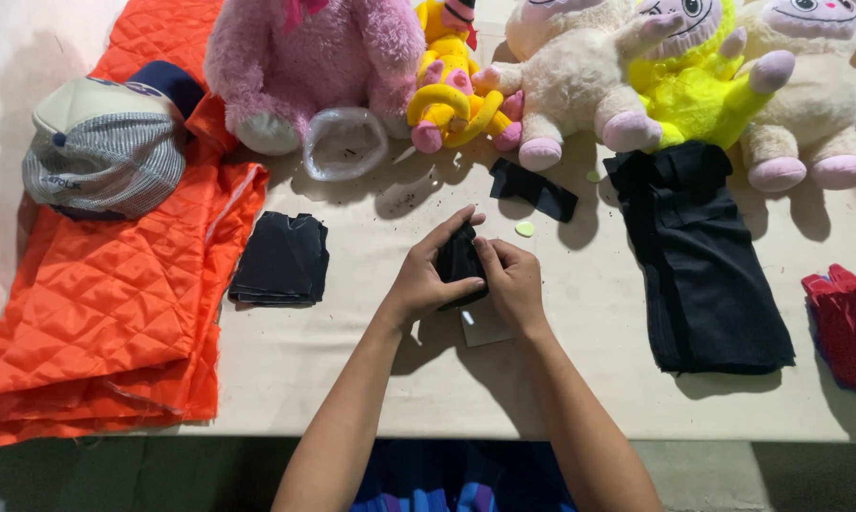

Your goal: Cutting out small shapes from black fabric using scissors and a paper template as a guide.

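Two hands meet near the middle of the counter (561, 379), and everything else fans out around them. Far left, a folded orange quilted fabric (115, 303) drapes over the counter edge, with a striped cap (105, 152) resting on its upper part. Just right of it lies a small stack of black cloth pieces (282, 259), well apart from the hands. Behind that sits a pink plush toy (314, 57) with a clear plastic cup (345, 142) at its feet, then a small yellow plush toy (451, 95).

The left hand (426, 280) and right hand (513, 283) are both closed on one small black cloth piece (460, 258) — it sits pinched between them, the left hand's fingers wrapping its left side and top, the right hand's thumb and fingers pressing it from the right. The piece is lifted just above the counter, over a pale card (485, 324) that lies partly under the right hand.

Beyond the hands, a black strip of cloth (534, 190) lies near a small green disc (524, 228). Further right, three cream plush toys (579, 76) line the back edge — one wears a bright yellow garment (693, 95). Below them stretches a long pile of black fabric (703, 265), and at the far right edge a red fabric bundle (850, 322).
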